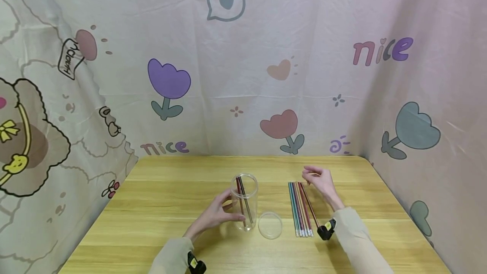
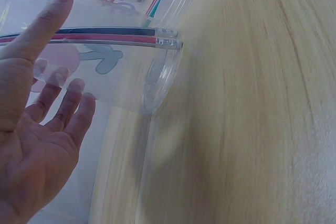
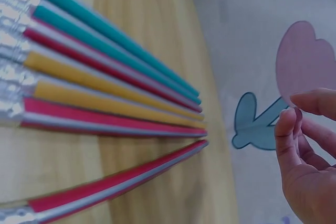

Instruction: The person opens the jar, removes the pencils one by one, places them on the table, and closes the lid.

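"Reading the backdrop (image 1: 228, 62), we see "nice" in rounded letters. What are we gripping?"

"Our left hand (image 1: 217, 214) curls round a clear cylindrical jar (image 1: 253, 206), upright on the wood-grained table (image 1: 163, 206) beside a round lid (image 1: 270, 225); two pencils (image 2: 115, 39) lean inside, metal-banded ends down."

"And our right hand (image 1: 320, 181)?"

"Bent fingers, pinching nothing we can see, near the pencil row (image 1: 299, 208). Its long axis runs away from us, metal-banded ends nearest; one red pencil (image 3: 121, 181) angles apart."
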Demonstrator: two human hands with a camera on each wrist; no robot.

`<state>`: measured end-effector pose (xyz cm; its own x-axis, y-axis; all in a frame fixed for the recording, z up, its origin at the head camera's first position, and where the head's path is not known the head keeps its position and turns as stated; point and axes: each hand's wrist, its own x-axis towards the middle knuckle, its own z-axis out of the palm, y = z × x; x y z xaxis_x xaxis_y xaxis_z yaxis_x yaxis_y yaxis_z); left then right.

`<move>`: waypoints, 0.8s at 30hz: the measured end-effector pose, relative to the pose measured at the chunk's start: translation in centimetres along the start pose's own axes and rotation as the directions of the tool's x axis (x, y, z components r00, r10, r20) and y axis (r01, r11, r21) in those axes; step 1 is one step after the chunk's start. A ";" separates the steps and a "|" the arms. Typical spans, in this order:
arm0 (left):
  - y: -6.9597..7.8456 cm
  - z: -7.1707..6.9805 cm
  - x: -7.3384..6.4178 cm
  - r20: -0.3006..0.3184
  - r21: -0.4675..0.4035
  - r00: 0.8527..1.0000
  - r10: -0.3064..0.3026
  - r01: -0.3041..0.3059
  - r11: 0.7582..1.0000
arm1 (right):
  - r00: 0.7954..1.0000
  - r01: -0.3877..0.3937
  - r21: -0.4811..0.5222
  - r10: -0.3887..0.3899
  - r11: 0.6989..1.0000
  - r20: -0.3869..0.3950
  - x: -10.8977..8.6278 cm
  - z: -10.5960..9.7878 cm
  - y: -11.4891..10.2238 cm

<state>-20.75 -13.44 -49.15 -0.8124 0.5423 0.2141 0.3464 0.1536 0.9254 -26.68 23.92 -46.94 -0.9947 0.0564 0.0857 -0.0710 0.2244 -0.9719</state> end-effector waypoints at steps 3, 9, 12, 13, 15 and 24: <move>0.0 0.0 0.0 0.001 -0.001 1.000 0.002 -0.002 1.000 | 1.000 0.010 0.017 -0.010 1.000 -0.011 0.1 0.1 -0.6; 0.0 0.0 -0.1 0.003 0.002 1.000 0.011 -0.011 1.000 | 0.999 0.039 0.042 -0.038 0.998 -0.015 0.0 0.4 -1.8; 0.0 0.0 -0.1 0.002 0.002 1.000 0.010 -0.010 1.000 | 0.997 0.074 0.061 -0.074 0.995 -0.001 -0.1 0.7 -2.4; 0.0 0.0 -0.1 0.000 0.002 1.000 0.009 -0.009 1.000 | 0.997 0.083 0.069 -0.083 0.994 0.002 -0.2 0.9 -2.7; 0.0 0.0 -0.1 0.000 0.000 1.000 0.009 -0.009 1.000 | 0.995 0.101 0.079 -0.103 0.992 0.016 -0.3 1.2 -3.2; -0.1 0.0 0.0 0.000 -0.006 1.000 0.004 -0.004 1.000 | 0.971 0.221 0.141 -0.231 0.965 0.061 -1.0 2.6 -5.5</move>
<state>-20.75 -13.46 -49.23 -0.8111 0.5428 0.2179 0.3468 0.1463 0.9265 -25.47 20.06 -42.27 -0.9541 -0.0563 0.2942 -0.2983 0.0916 -0.9501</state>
